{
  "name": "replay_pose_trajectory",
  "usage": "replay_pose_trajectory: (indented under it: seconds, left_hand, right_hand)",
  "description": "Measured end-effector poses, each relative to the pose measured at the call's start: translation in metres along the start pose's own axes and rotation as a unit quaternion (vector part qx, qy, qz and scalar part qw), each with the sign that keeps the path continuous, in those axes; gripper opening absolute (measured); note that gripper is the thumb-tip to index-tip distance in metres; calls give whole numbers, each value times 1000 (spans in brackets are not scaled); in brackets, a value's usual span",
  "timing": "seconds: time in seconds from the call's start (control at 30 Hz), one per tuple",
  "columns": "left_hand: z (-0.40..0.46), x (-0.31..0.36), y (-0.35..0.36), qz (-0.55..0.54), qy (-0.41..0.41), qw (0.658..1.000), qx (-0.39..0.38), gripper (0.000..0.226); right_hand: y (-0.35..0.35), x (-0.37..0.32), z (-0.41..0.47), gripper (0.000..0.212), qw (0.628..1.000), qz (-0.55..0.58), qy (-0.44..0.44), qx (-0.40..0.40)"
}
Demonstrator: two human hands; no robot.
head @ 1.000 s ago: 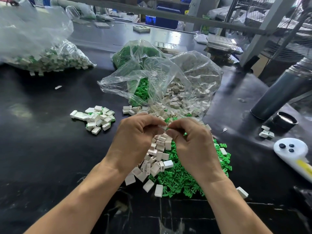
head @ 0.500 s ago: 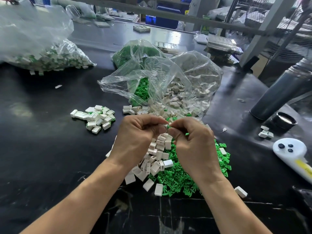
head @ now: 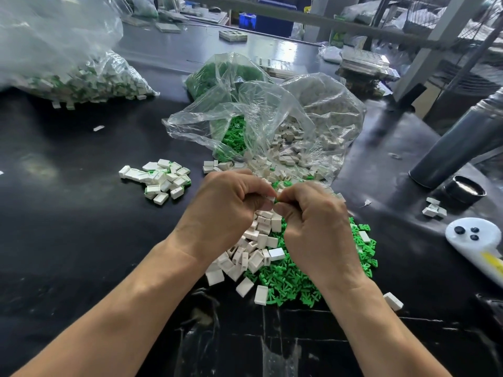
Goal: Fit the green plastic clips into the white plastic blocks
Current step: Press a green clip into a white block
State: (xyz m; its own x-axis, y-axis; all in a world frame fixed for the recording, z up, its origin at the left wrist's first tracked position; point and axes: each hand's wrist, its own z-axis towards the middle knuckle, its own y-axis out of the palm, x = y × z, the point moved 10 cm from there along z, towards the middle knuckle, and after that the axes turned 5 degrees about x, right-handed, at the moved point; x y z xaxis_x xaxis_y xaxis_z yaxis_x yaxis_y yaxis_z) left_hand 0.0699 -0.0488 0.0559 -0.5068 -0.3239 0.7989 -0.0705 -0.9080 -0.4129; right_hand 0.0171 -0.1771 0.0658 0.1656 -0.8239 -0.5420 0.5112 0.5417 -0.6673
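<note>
Head camera is looking down on a glossy black table (head: 68, 240) where two bare hands are meeting knuckle to knuckle. The left hand (head: 226, 210) is curling its fingers round a small white block (head: 270, 199), only a corner of which is showing. The right hand (head: 313, 221) is pinching its thumb and forefinger tight against that block; a sliver of green is peeking out at the pinch, too small to say for certain that it is a clip. Beneath the hands, a heap of boxy, hollow white blocks (head: 253, 251) is lying against a spread of bright green clips (head: 288, 278), which are small, T-shaped and matte. Behind the hands, a crinkled clear plastic bag (head: 245, 110) is gaping open, spilling more white blocks and holding green clips further in. To the left, a small pile of finished pieces (head: 160, 178), white with green edges, is sitting well apart from the heap. A bulging clear bag (head: 54, 50) of similar pieces is slumping at the far left. On the right, a dull grey cylinder (head: 462, 142) is leaning near a round black cap (head: 464, 189), and a smooth white controller (head: 473, 240) with dark buttons is lying at the edge.
</note>
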Motion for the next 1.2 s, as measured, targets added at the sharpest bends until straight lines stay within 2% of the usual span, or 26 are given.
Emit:
replay_pose_trajectory:
  seconds: [0.3,0.4,0.47,0.57,0.67,0.77,0.87,1.03,1.1,1.2]
  left_hand:
    - [2,11,6,87,36,995,-40,14]
    - [2,7,-1,23,20,1000,6,16]
    - [2,-6,-4,-77,-28,996,33,17]
    - [0,-20,-3,-170,-89,980,47,21]
    - [1,-28,-3,-217,-123,967,57,18]
    - [1,-27,1,-246,-135,959,50,13]
    - [-2,-18,15,-258,-140,956,8,10]
    - [-10,-13,35,-296,-166,939,-47,10]
    - [-11,-14,39,-302,-171,936,-56,9]
    - [-12,-13,40,-310,-173,933,-53,6]
  right_hand:
    - [5,1,0,7,999,-43,-25,-10]
    - [0,8,4,7,1000,11,-5,12]
    - [-2,20,7,8,994,96,44,24]
    - [10,39,6,13,956,257,145,5]
    - [14,47,4,20,923,335,187,5]
    - [24,45,1,45,894,391,218,-28]
    - [43,38,-4,69,868,420,253,-85]
    - [43,31,-5,66,877,405,251,-60]
    - [39,27,-4,70,884,403,232,-48]
    - [34,26,-1,62,905,367,216,-9]
